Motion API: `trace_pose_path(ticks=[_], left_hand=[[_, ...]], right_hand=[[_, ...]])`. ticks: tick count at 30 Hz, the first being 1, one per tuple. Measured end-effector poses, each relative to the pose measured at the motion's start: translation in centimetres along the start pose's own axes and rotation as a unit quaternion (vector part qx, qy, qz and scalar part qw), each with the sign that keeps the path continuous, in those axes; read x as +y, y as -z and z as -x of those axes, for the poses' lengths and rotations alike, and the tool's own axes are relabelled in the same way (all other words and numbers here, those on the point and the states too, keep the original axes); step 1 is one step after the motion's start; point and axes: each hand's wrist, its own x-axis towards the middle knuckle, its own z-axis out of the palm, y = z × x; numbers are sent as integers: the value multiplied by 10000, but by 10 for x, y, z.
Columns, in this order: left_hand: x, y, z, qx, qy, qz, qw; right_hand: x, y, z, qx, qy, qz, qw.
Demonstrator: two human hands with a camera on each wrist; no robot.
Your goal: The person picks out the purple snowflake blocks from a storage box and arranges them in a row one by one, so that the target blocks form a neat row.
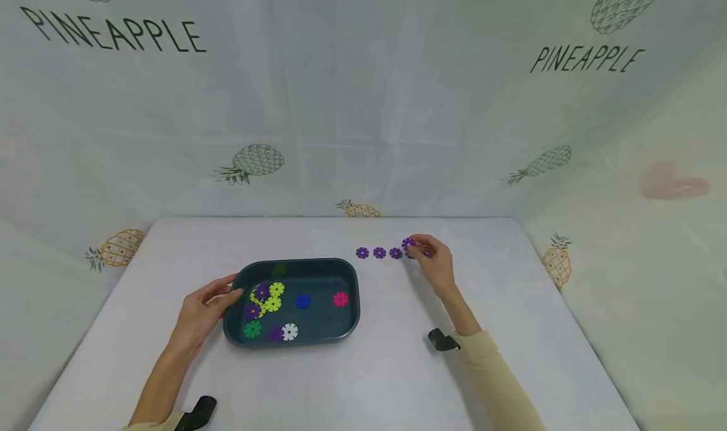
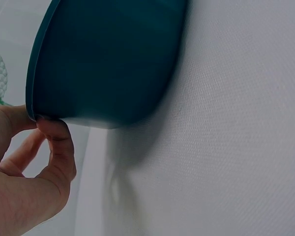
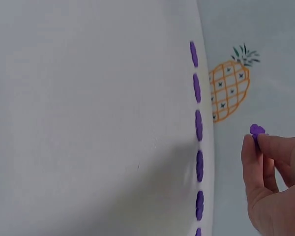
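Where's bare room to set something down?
The white table is bare on the near side of the dark teal rectangular tray and right of the right hand. Crowded: the row of purple notched discs by that hand, and the tray's left half.

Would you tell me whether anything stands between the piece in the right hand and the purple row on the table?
Nothing visible does. The right hand pinches a purple piece clear of the table, with only air showing between it and the purple row; the tray is off to the left.

pineapple-print curtain (image 1: 363,96) behind white table (image 1: 318,387)
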Motion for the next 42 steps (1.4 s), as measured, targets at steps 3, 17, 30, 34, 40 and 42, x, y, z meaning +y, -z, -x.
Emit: trace_pose_path(ticks=[3, 17, 30, 34, 40, 42], left_hand=[[1, 0, 0, -3, 10, 41, 10000], [-1, 0, 1, -1, 27, -31, 10000], [-1, 0, 1, 60, 31, -26, 10000], [-2, -1, 1, 61, 46, -11, 10000], [-1, -2, 0, 87, 65, 21, 9999], [-2, -2, 0, 80, 71, 15, 9999]], right_hand=[[5, 10, -1, 102, -190, -67, 9997], [27, 54, -6, 652, -1058, -98, 9922], [43, 82, -9, 666, -1421, 691, 9852], [45, 86, -9, 618, -1399, 1004, 9831], [48, 89, -14, 549, -969, 1949, 9745], [49, 89, -16, 483, -915, 2108, 9721]])
